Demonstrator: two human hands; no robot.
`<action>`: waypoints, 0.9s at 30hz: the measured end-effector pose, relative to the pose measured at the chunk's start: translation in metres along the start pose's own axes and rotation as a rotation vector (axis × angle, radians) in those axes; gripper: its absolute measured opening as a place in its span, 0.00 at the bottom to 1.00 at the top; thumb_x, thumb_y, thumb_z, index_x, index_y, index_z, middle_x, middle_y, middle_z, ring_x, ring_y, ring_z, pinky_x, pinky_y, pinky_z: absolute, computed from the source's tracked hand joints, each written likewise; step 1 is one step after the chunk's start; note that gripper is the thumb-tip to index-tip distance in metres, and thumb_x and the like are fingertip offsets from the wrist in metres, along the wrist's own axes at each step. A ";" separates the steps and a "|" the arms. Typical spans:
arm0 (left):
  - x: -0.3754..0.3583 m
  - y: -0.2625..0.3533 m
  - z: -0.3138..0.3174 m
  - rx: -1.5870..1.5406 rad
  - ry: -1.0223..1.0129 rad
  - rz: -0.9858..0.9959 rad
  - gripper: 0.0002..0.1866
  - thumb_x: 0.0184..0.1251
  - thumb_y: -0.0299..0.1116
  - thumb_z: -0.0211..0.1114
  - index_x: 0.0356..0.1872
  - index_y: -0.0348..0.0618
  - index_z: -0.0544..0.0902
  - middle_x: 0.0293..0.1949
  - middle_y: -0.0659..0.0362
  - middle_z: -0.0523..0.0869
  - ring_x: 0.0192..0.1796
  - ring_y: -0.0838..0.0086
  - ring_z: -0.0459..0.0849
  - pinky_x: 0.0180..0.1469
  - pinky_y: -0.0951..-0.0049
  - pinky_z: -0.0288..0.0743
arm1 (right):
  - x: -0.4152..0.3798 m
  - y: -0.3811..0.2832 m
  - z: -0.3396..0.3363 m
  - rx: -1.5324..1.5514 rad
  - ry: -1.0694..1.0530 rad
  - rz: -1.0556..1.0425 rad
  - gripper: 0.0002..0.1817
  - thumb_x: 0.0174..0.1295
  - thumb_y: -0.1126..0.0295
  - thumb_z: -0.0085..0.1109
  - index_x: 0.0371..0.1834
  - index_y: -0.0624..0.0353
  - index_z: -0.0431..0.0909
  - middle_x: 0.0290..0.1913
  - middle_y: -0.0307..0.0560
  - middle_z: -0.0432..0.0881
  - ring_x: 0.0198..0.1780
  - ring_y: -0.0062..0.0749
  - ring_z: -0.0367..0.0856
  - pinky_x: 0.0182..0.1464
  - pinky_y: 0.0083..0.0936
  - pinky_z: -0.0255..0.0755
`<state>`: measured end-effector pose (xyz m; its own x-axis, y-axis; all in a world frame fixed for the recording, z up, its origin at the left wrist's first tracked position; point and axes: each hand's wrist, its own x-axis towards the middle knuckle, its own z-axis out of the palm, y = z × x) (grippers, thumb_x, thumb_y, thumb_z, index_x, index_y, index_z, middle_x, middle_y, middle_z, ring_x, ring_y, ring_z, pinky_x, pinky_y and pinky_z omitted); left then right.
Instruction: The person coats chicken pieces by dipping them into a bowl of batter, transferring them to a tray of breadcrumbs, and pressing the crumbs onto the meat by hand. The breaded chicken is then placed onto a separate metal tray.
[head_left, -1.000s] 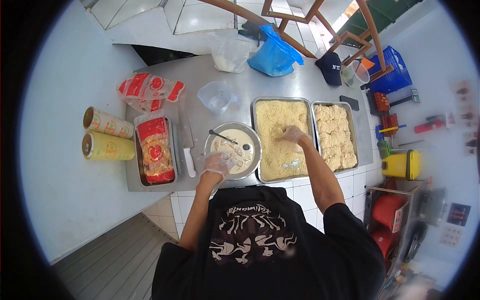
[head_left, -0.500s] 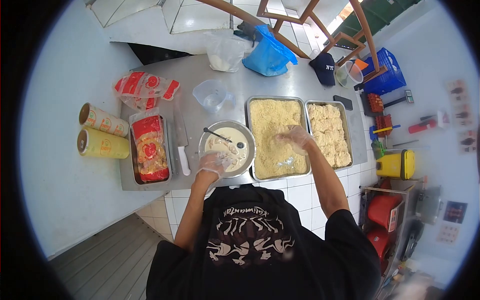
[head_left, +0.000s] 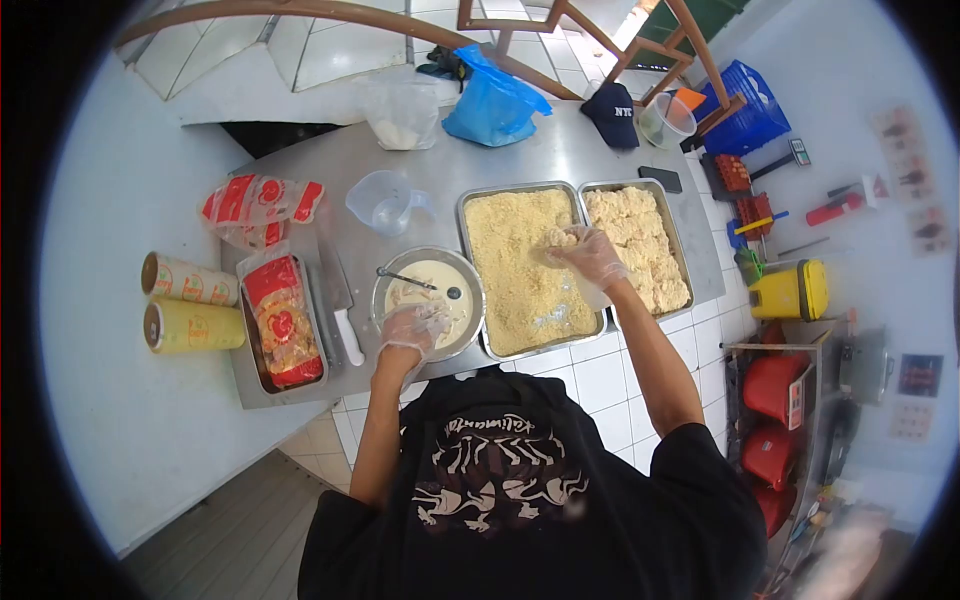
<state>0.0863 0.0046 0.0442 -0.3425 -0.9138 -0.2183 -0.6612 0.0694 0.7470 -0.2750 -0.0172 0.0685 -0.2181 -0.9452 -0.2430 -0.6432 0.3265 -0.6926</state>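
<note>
My left hand [head_left: 413, 328], in a clear plastic glove, reaches into a steel bowl [head_left: 477, 290] of pale batter; its fingertips are in the batter and what they hold is hidden. A dark-ended spoon [head_left: 405, 279] lies across the bowl. My gloved right hand [head_left: 590, 257] pinches a crumb-coated piece [head_left: 560, 238] over a tray of yellowish crumbs [head_left: 515, 225]. Right of it, a second tray holds rows of coated pieces [head_left: 640, 240]. A measuring jug [head_left: 385, 203] stands behind the bowl.
A knife [head_left: 345, 320] lies left of the bowl, beside a tray with a red-and-clear package [head_left: 283, 318]. Two rolls [head_left: 195, 325] stand at the far left. Toward the back are a blue bag [head_left: 495, 110], a cap [head_left: 611, 115] and a phone [head_left: 660, 180].
My right hand has lifted from the crumbs, and a coated piece now shows in its fingers. My left hand remains at the bowl. The view has shifted, moving the table items left.
</note>
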 end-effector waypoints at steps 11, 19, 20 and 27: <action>0.003 0.009 0.006 0.014 -0.062 -0.049 0.20 0.64 0.44 0.70 0.50 0.40 0.87 0.48 0.49 0.89 0.51 0.61 0.88 0.54 0.68 0.78 | -0.035 0.029 -0.132 0.548 0.162 0.158 0.24 0.56 0.67 0.76 0.53 0.69 0.83 0.40 0.45 0.88 0.37 0.22 0.84 0.40 0.20 0.78; 0.007 -0.001 0.022 -0.037 -0.064 -0.158 0.18 0.62 0.38 0.72 0.48 0.36 0.86 0.45 0.50 0.91 0.44 0.66 0.89 0.49 0.70 0.80 | -0.030 0.114 -0.188 0.470 0.324 0.180 0.16 0.55 0.70 0.75 0.45 0.68 0.86 0.38 0.43 0.89 0.35 0.20 0.84 0.37 0.21 0.78; 0.006 0.006 0.020 -0.031 -0.071 -0.156 0.18 0.62 0.38 0.72 0.48 0.36 0.86 0.45 0.50 0.91 0.44 0.66 0.89 0.49 0.70 0.80 | -0.029 0.129 -0.182 0.439 0.352 0.214 0.16 0.55 0.71 0.75 0.44 0.67 0.86 0.38 0.43 0.89 0.35 0.20 0.84 0.37 0.21 0.78; 0.005 0.014 0.020 -0.054 -0.156 -0.337 0.19 0.66 0.38 0.71 0.52 0.35 0.85 0.47 0.54 0.90 0.47 0.73 0.87 0.52 0.74 0.78 | -0.032 0.180 -0.162 0.650 0.349 0.544 0.18 0.52 0.73 0.76 0.45 0.69 0.85 0.37 0.45 0.87 0.34 0.26 0.84 0.37 0.26 0.78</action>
<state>0.0622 0.0092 0.0408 -0.2123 -0.8092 -0.5478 -0.7197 -0.2497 0.6478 -0.5030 0.0713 0.0616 -0.6476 -0.5736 -0.5016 0.1295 0.5659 -0.8143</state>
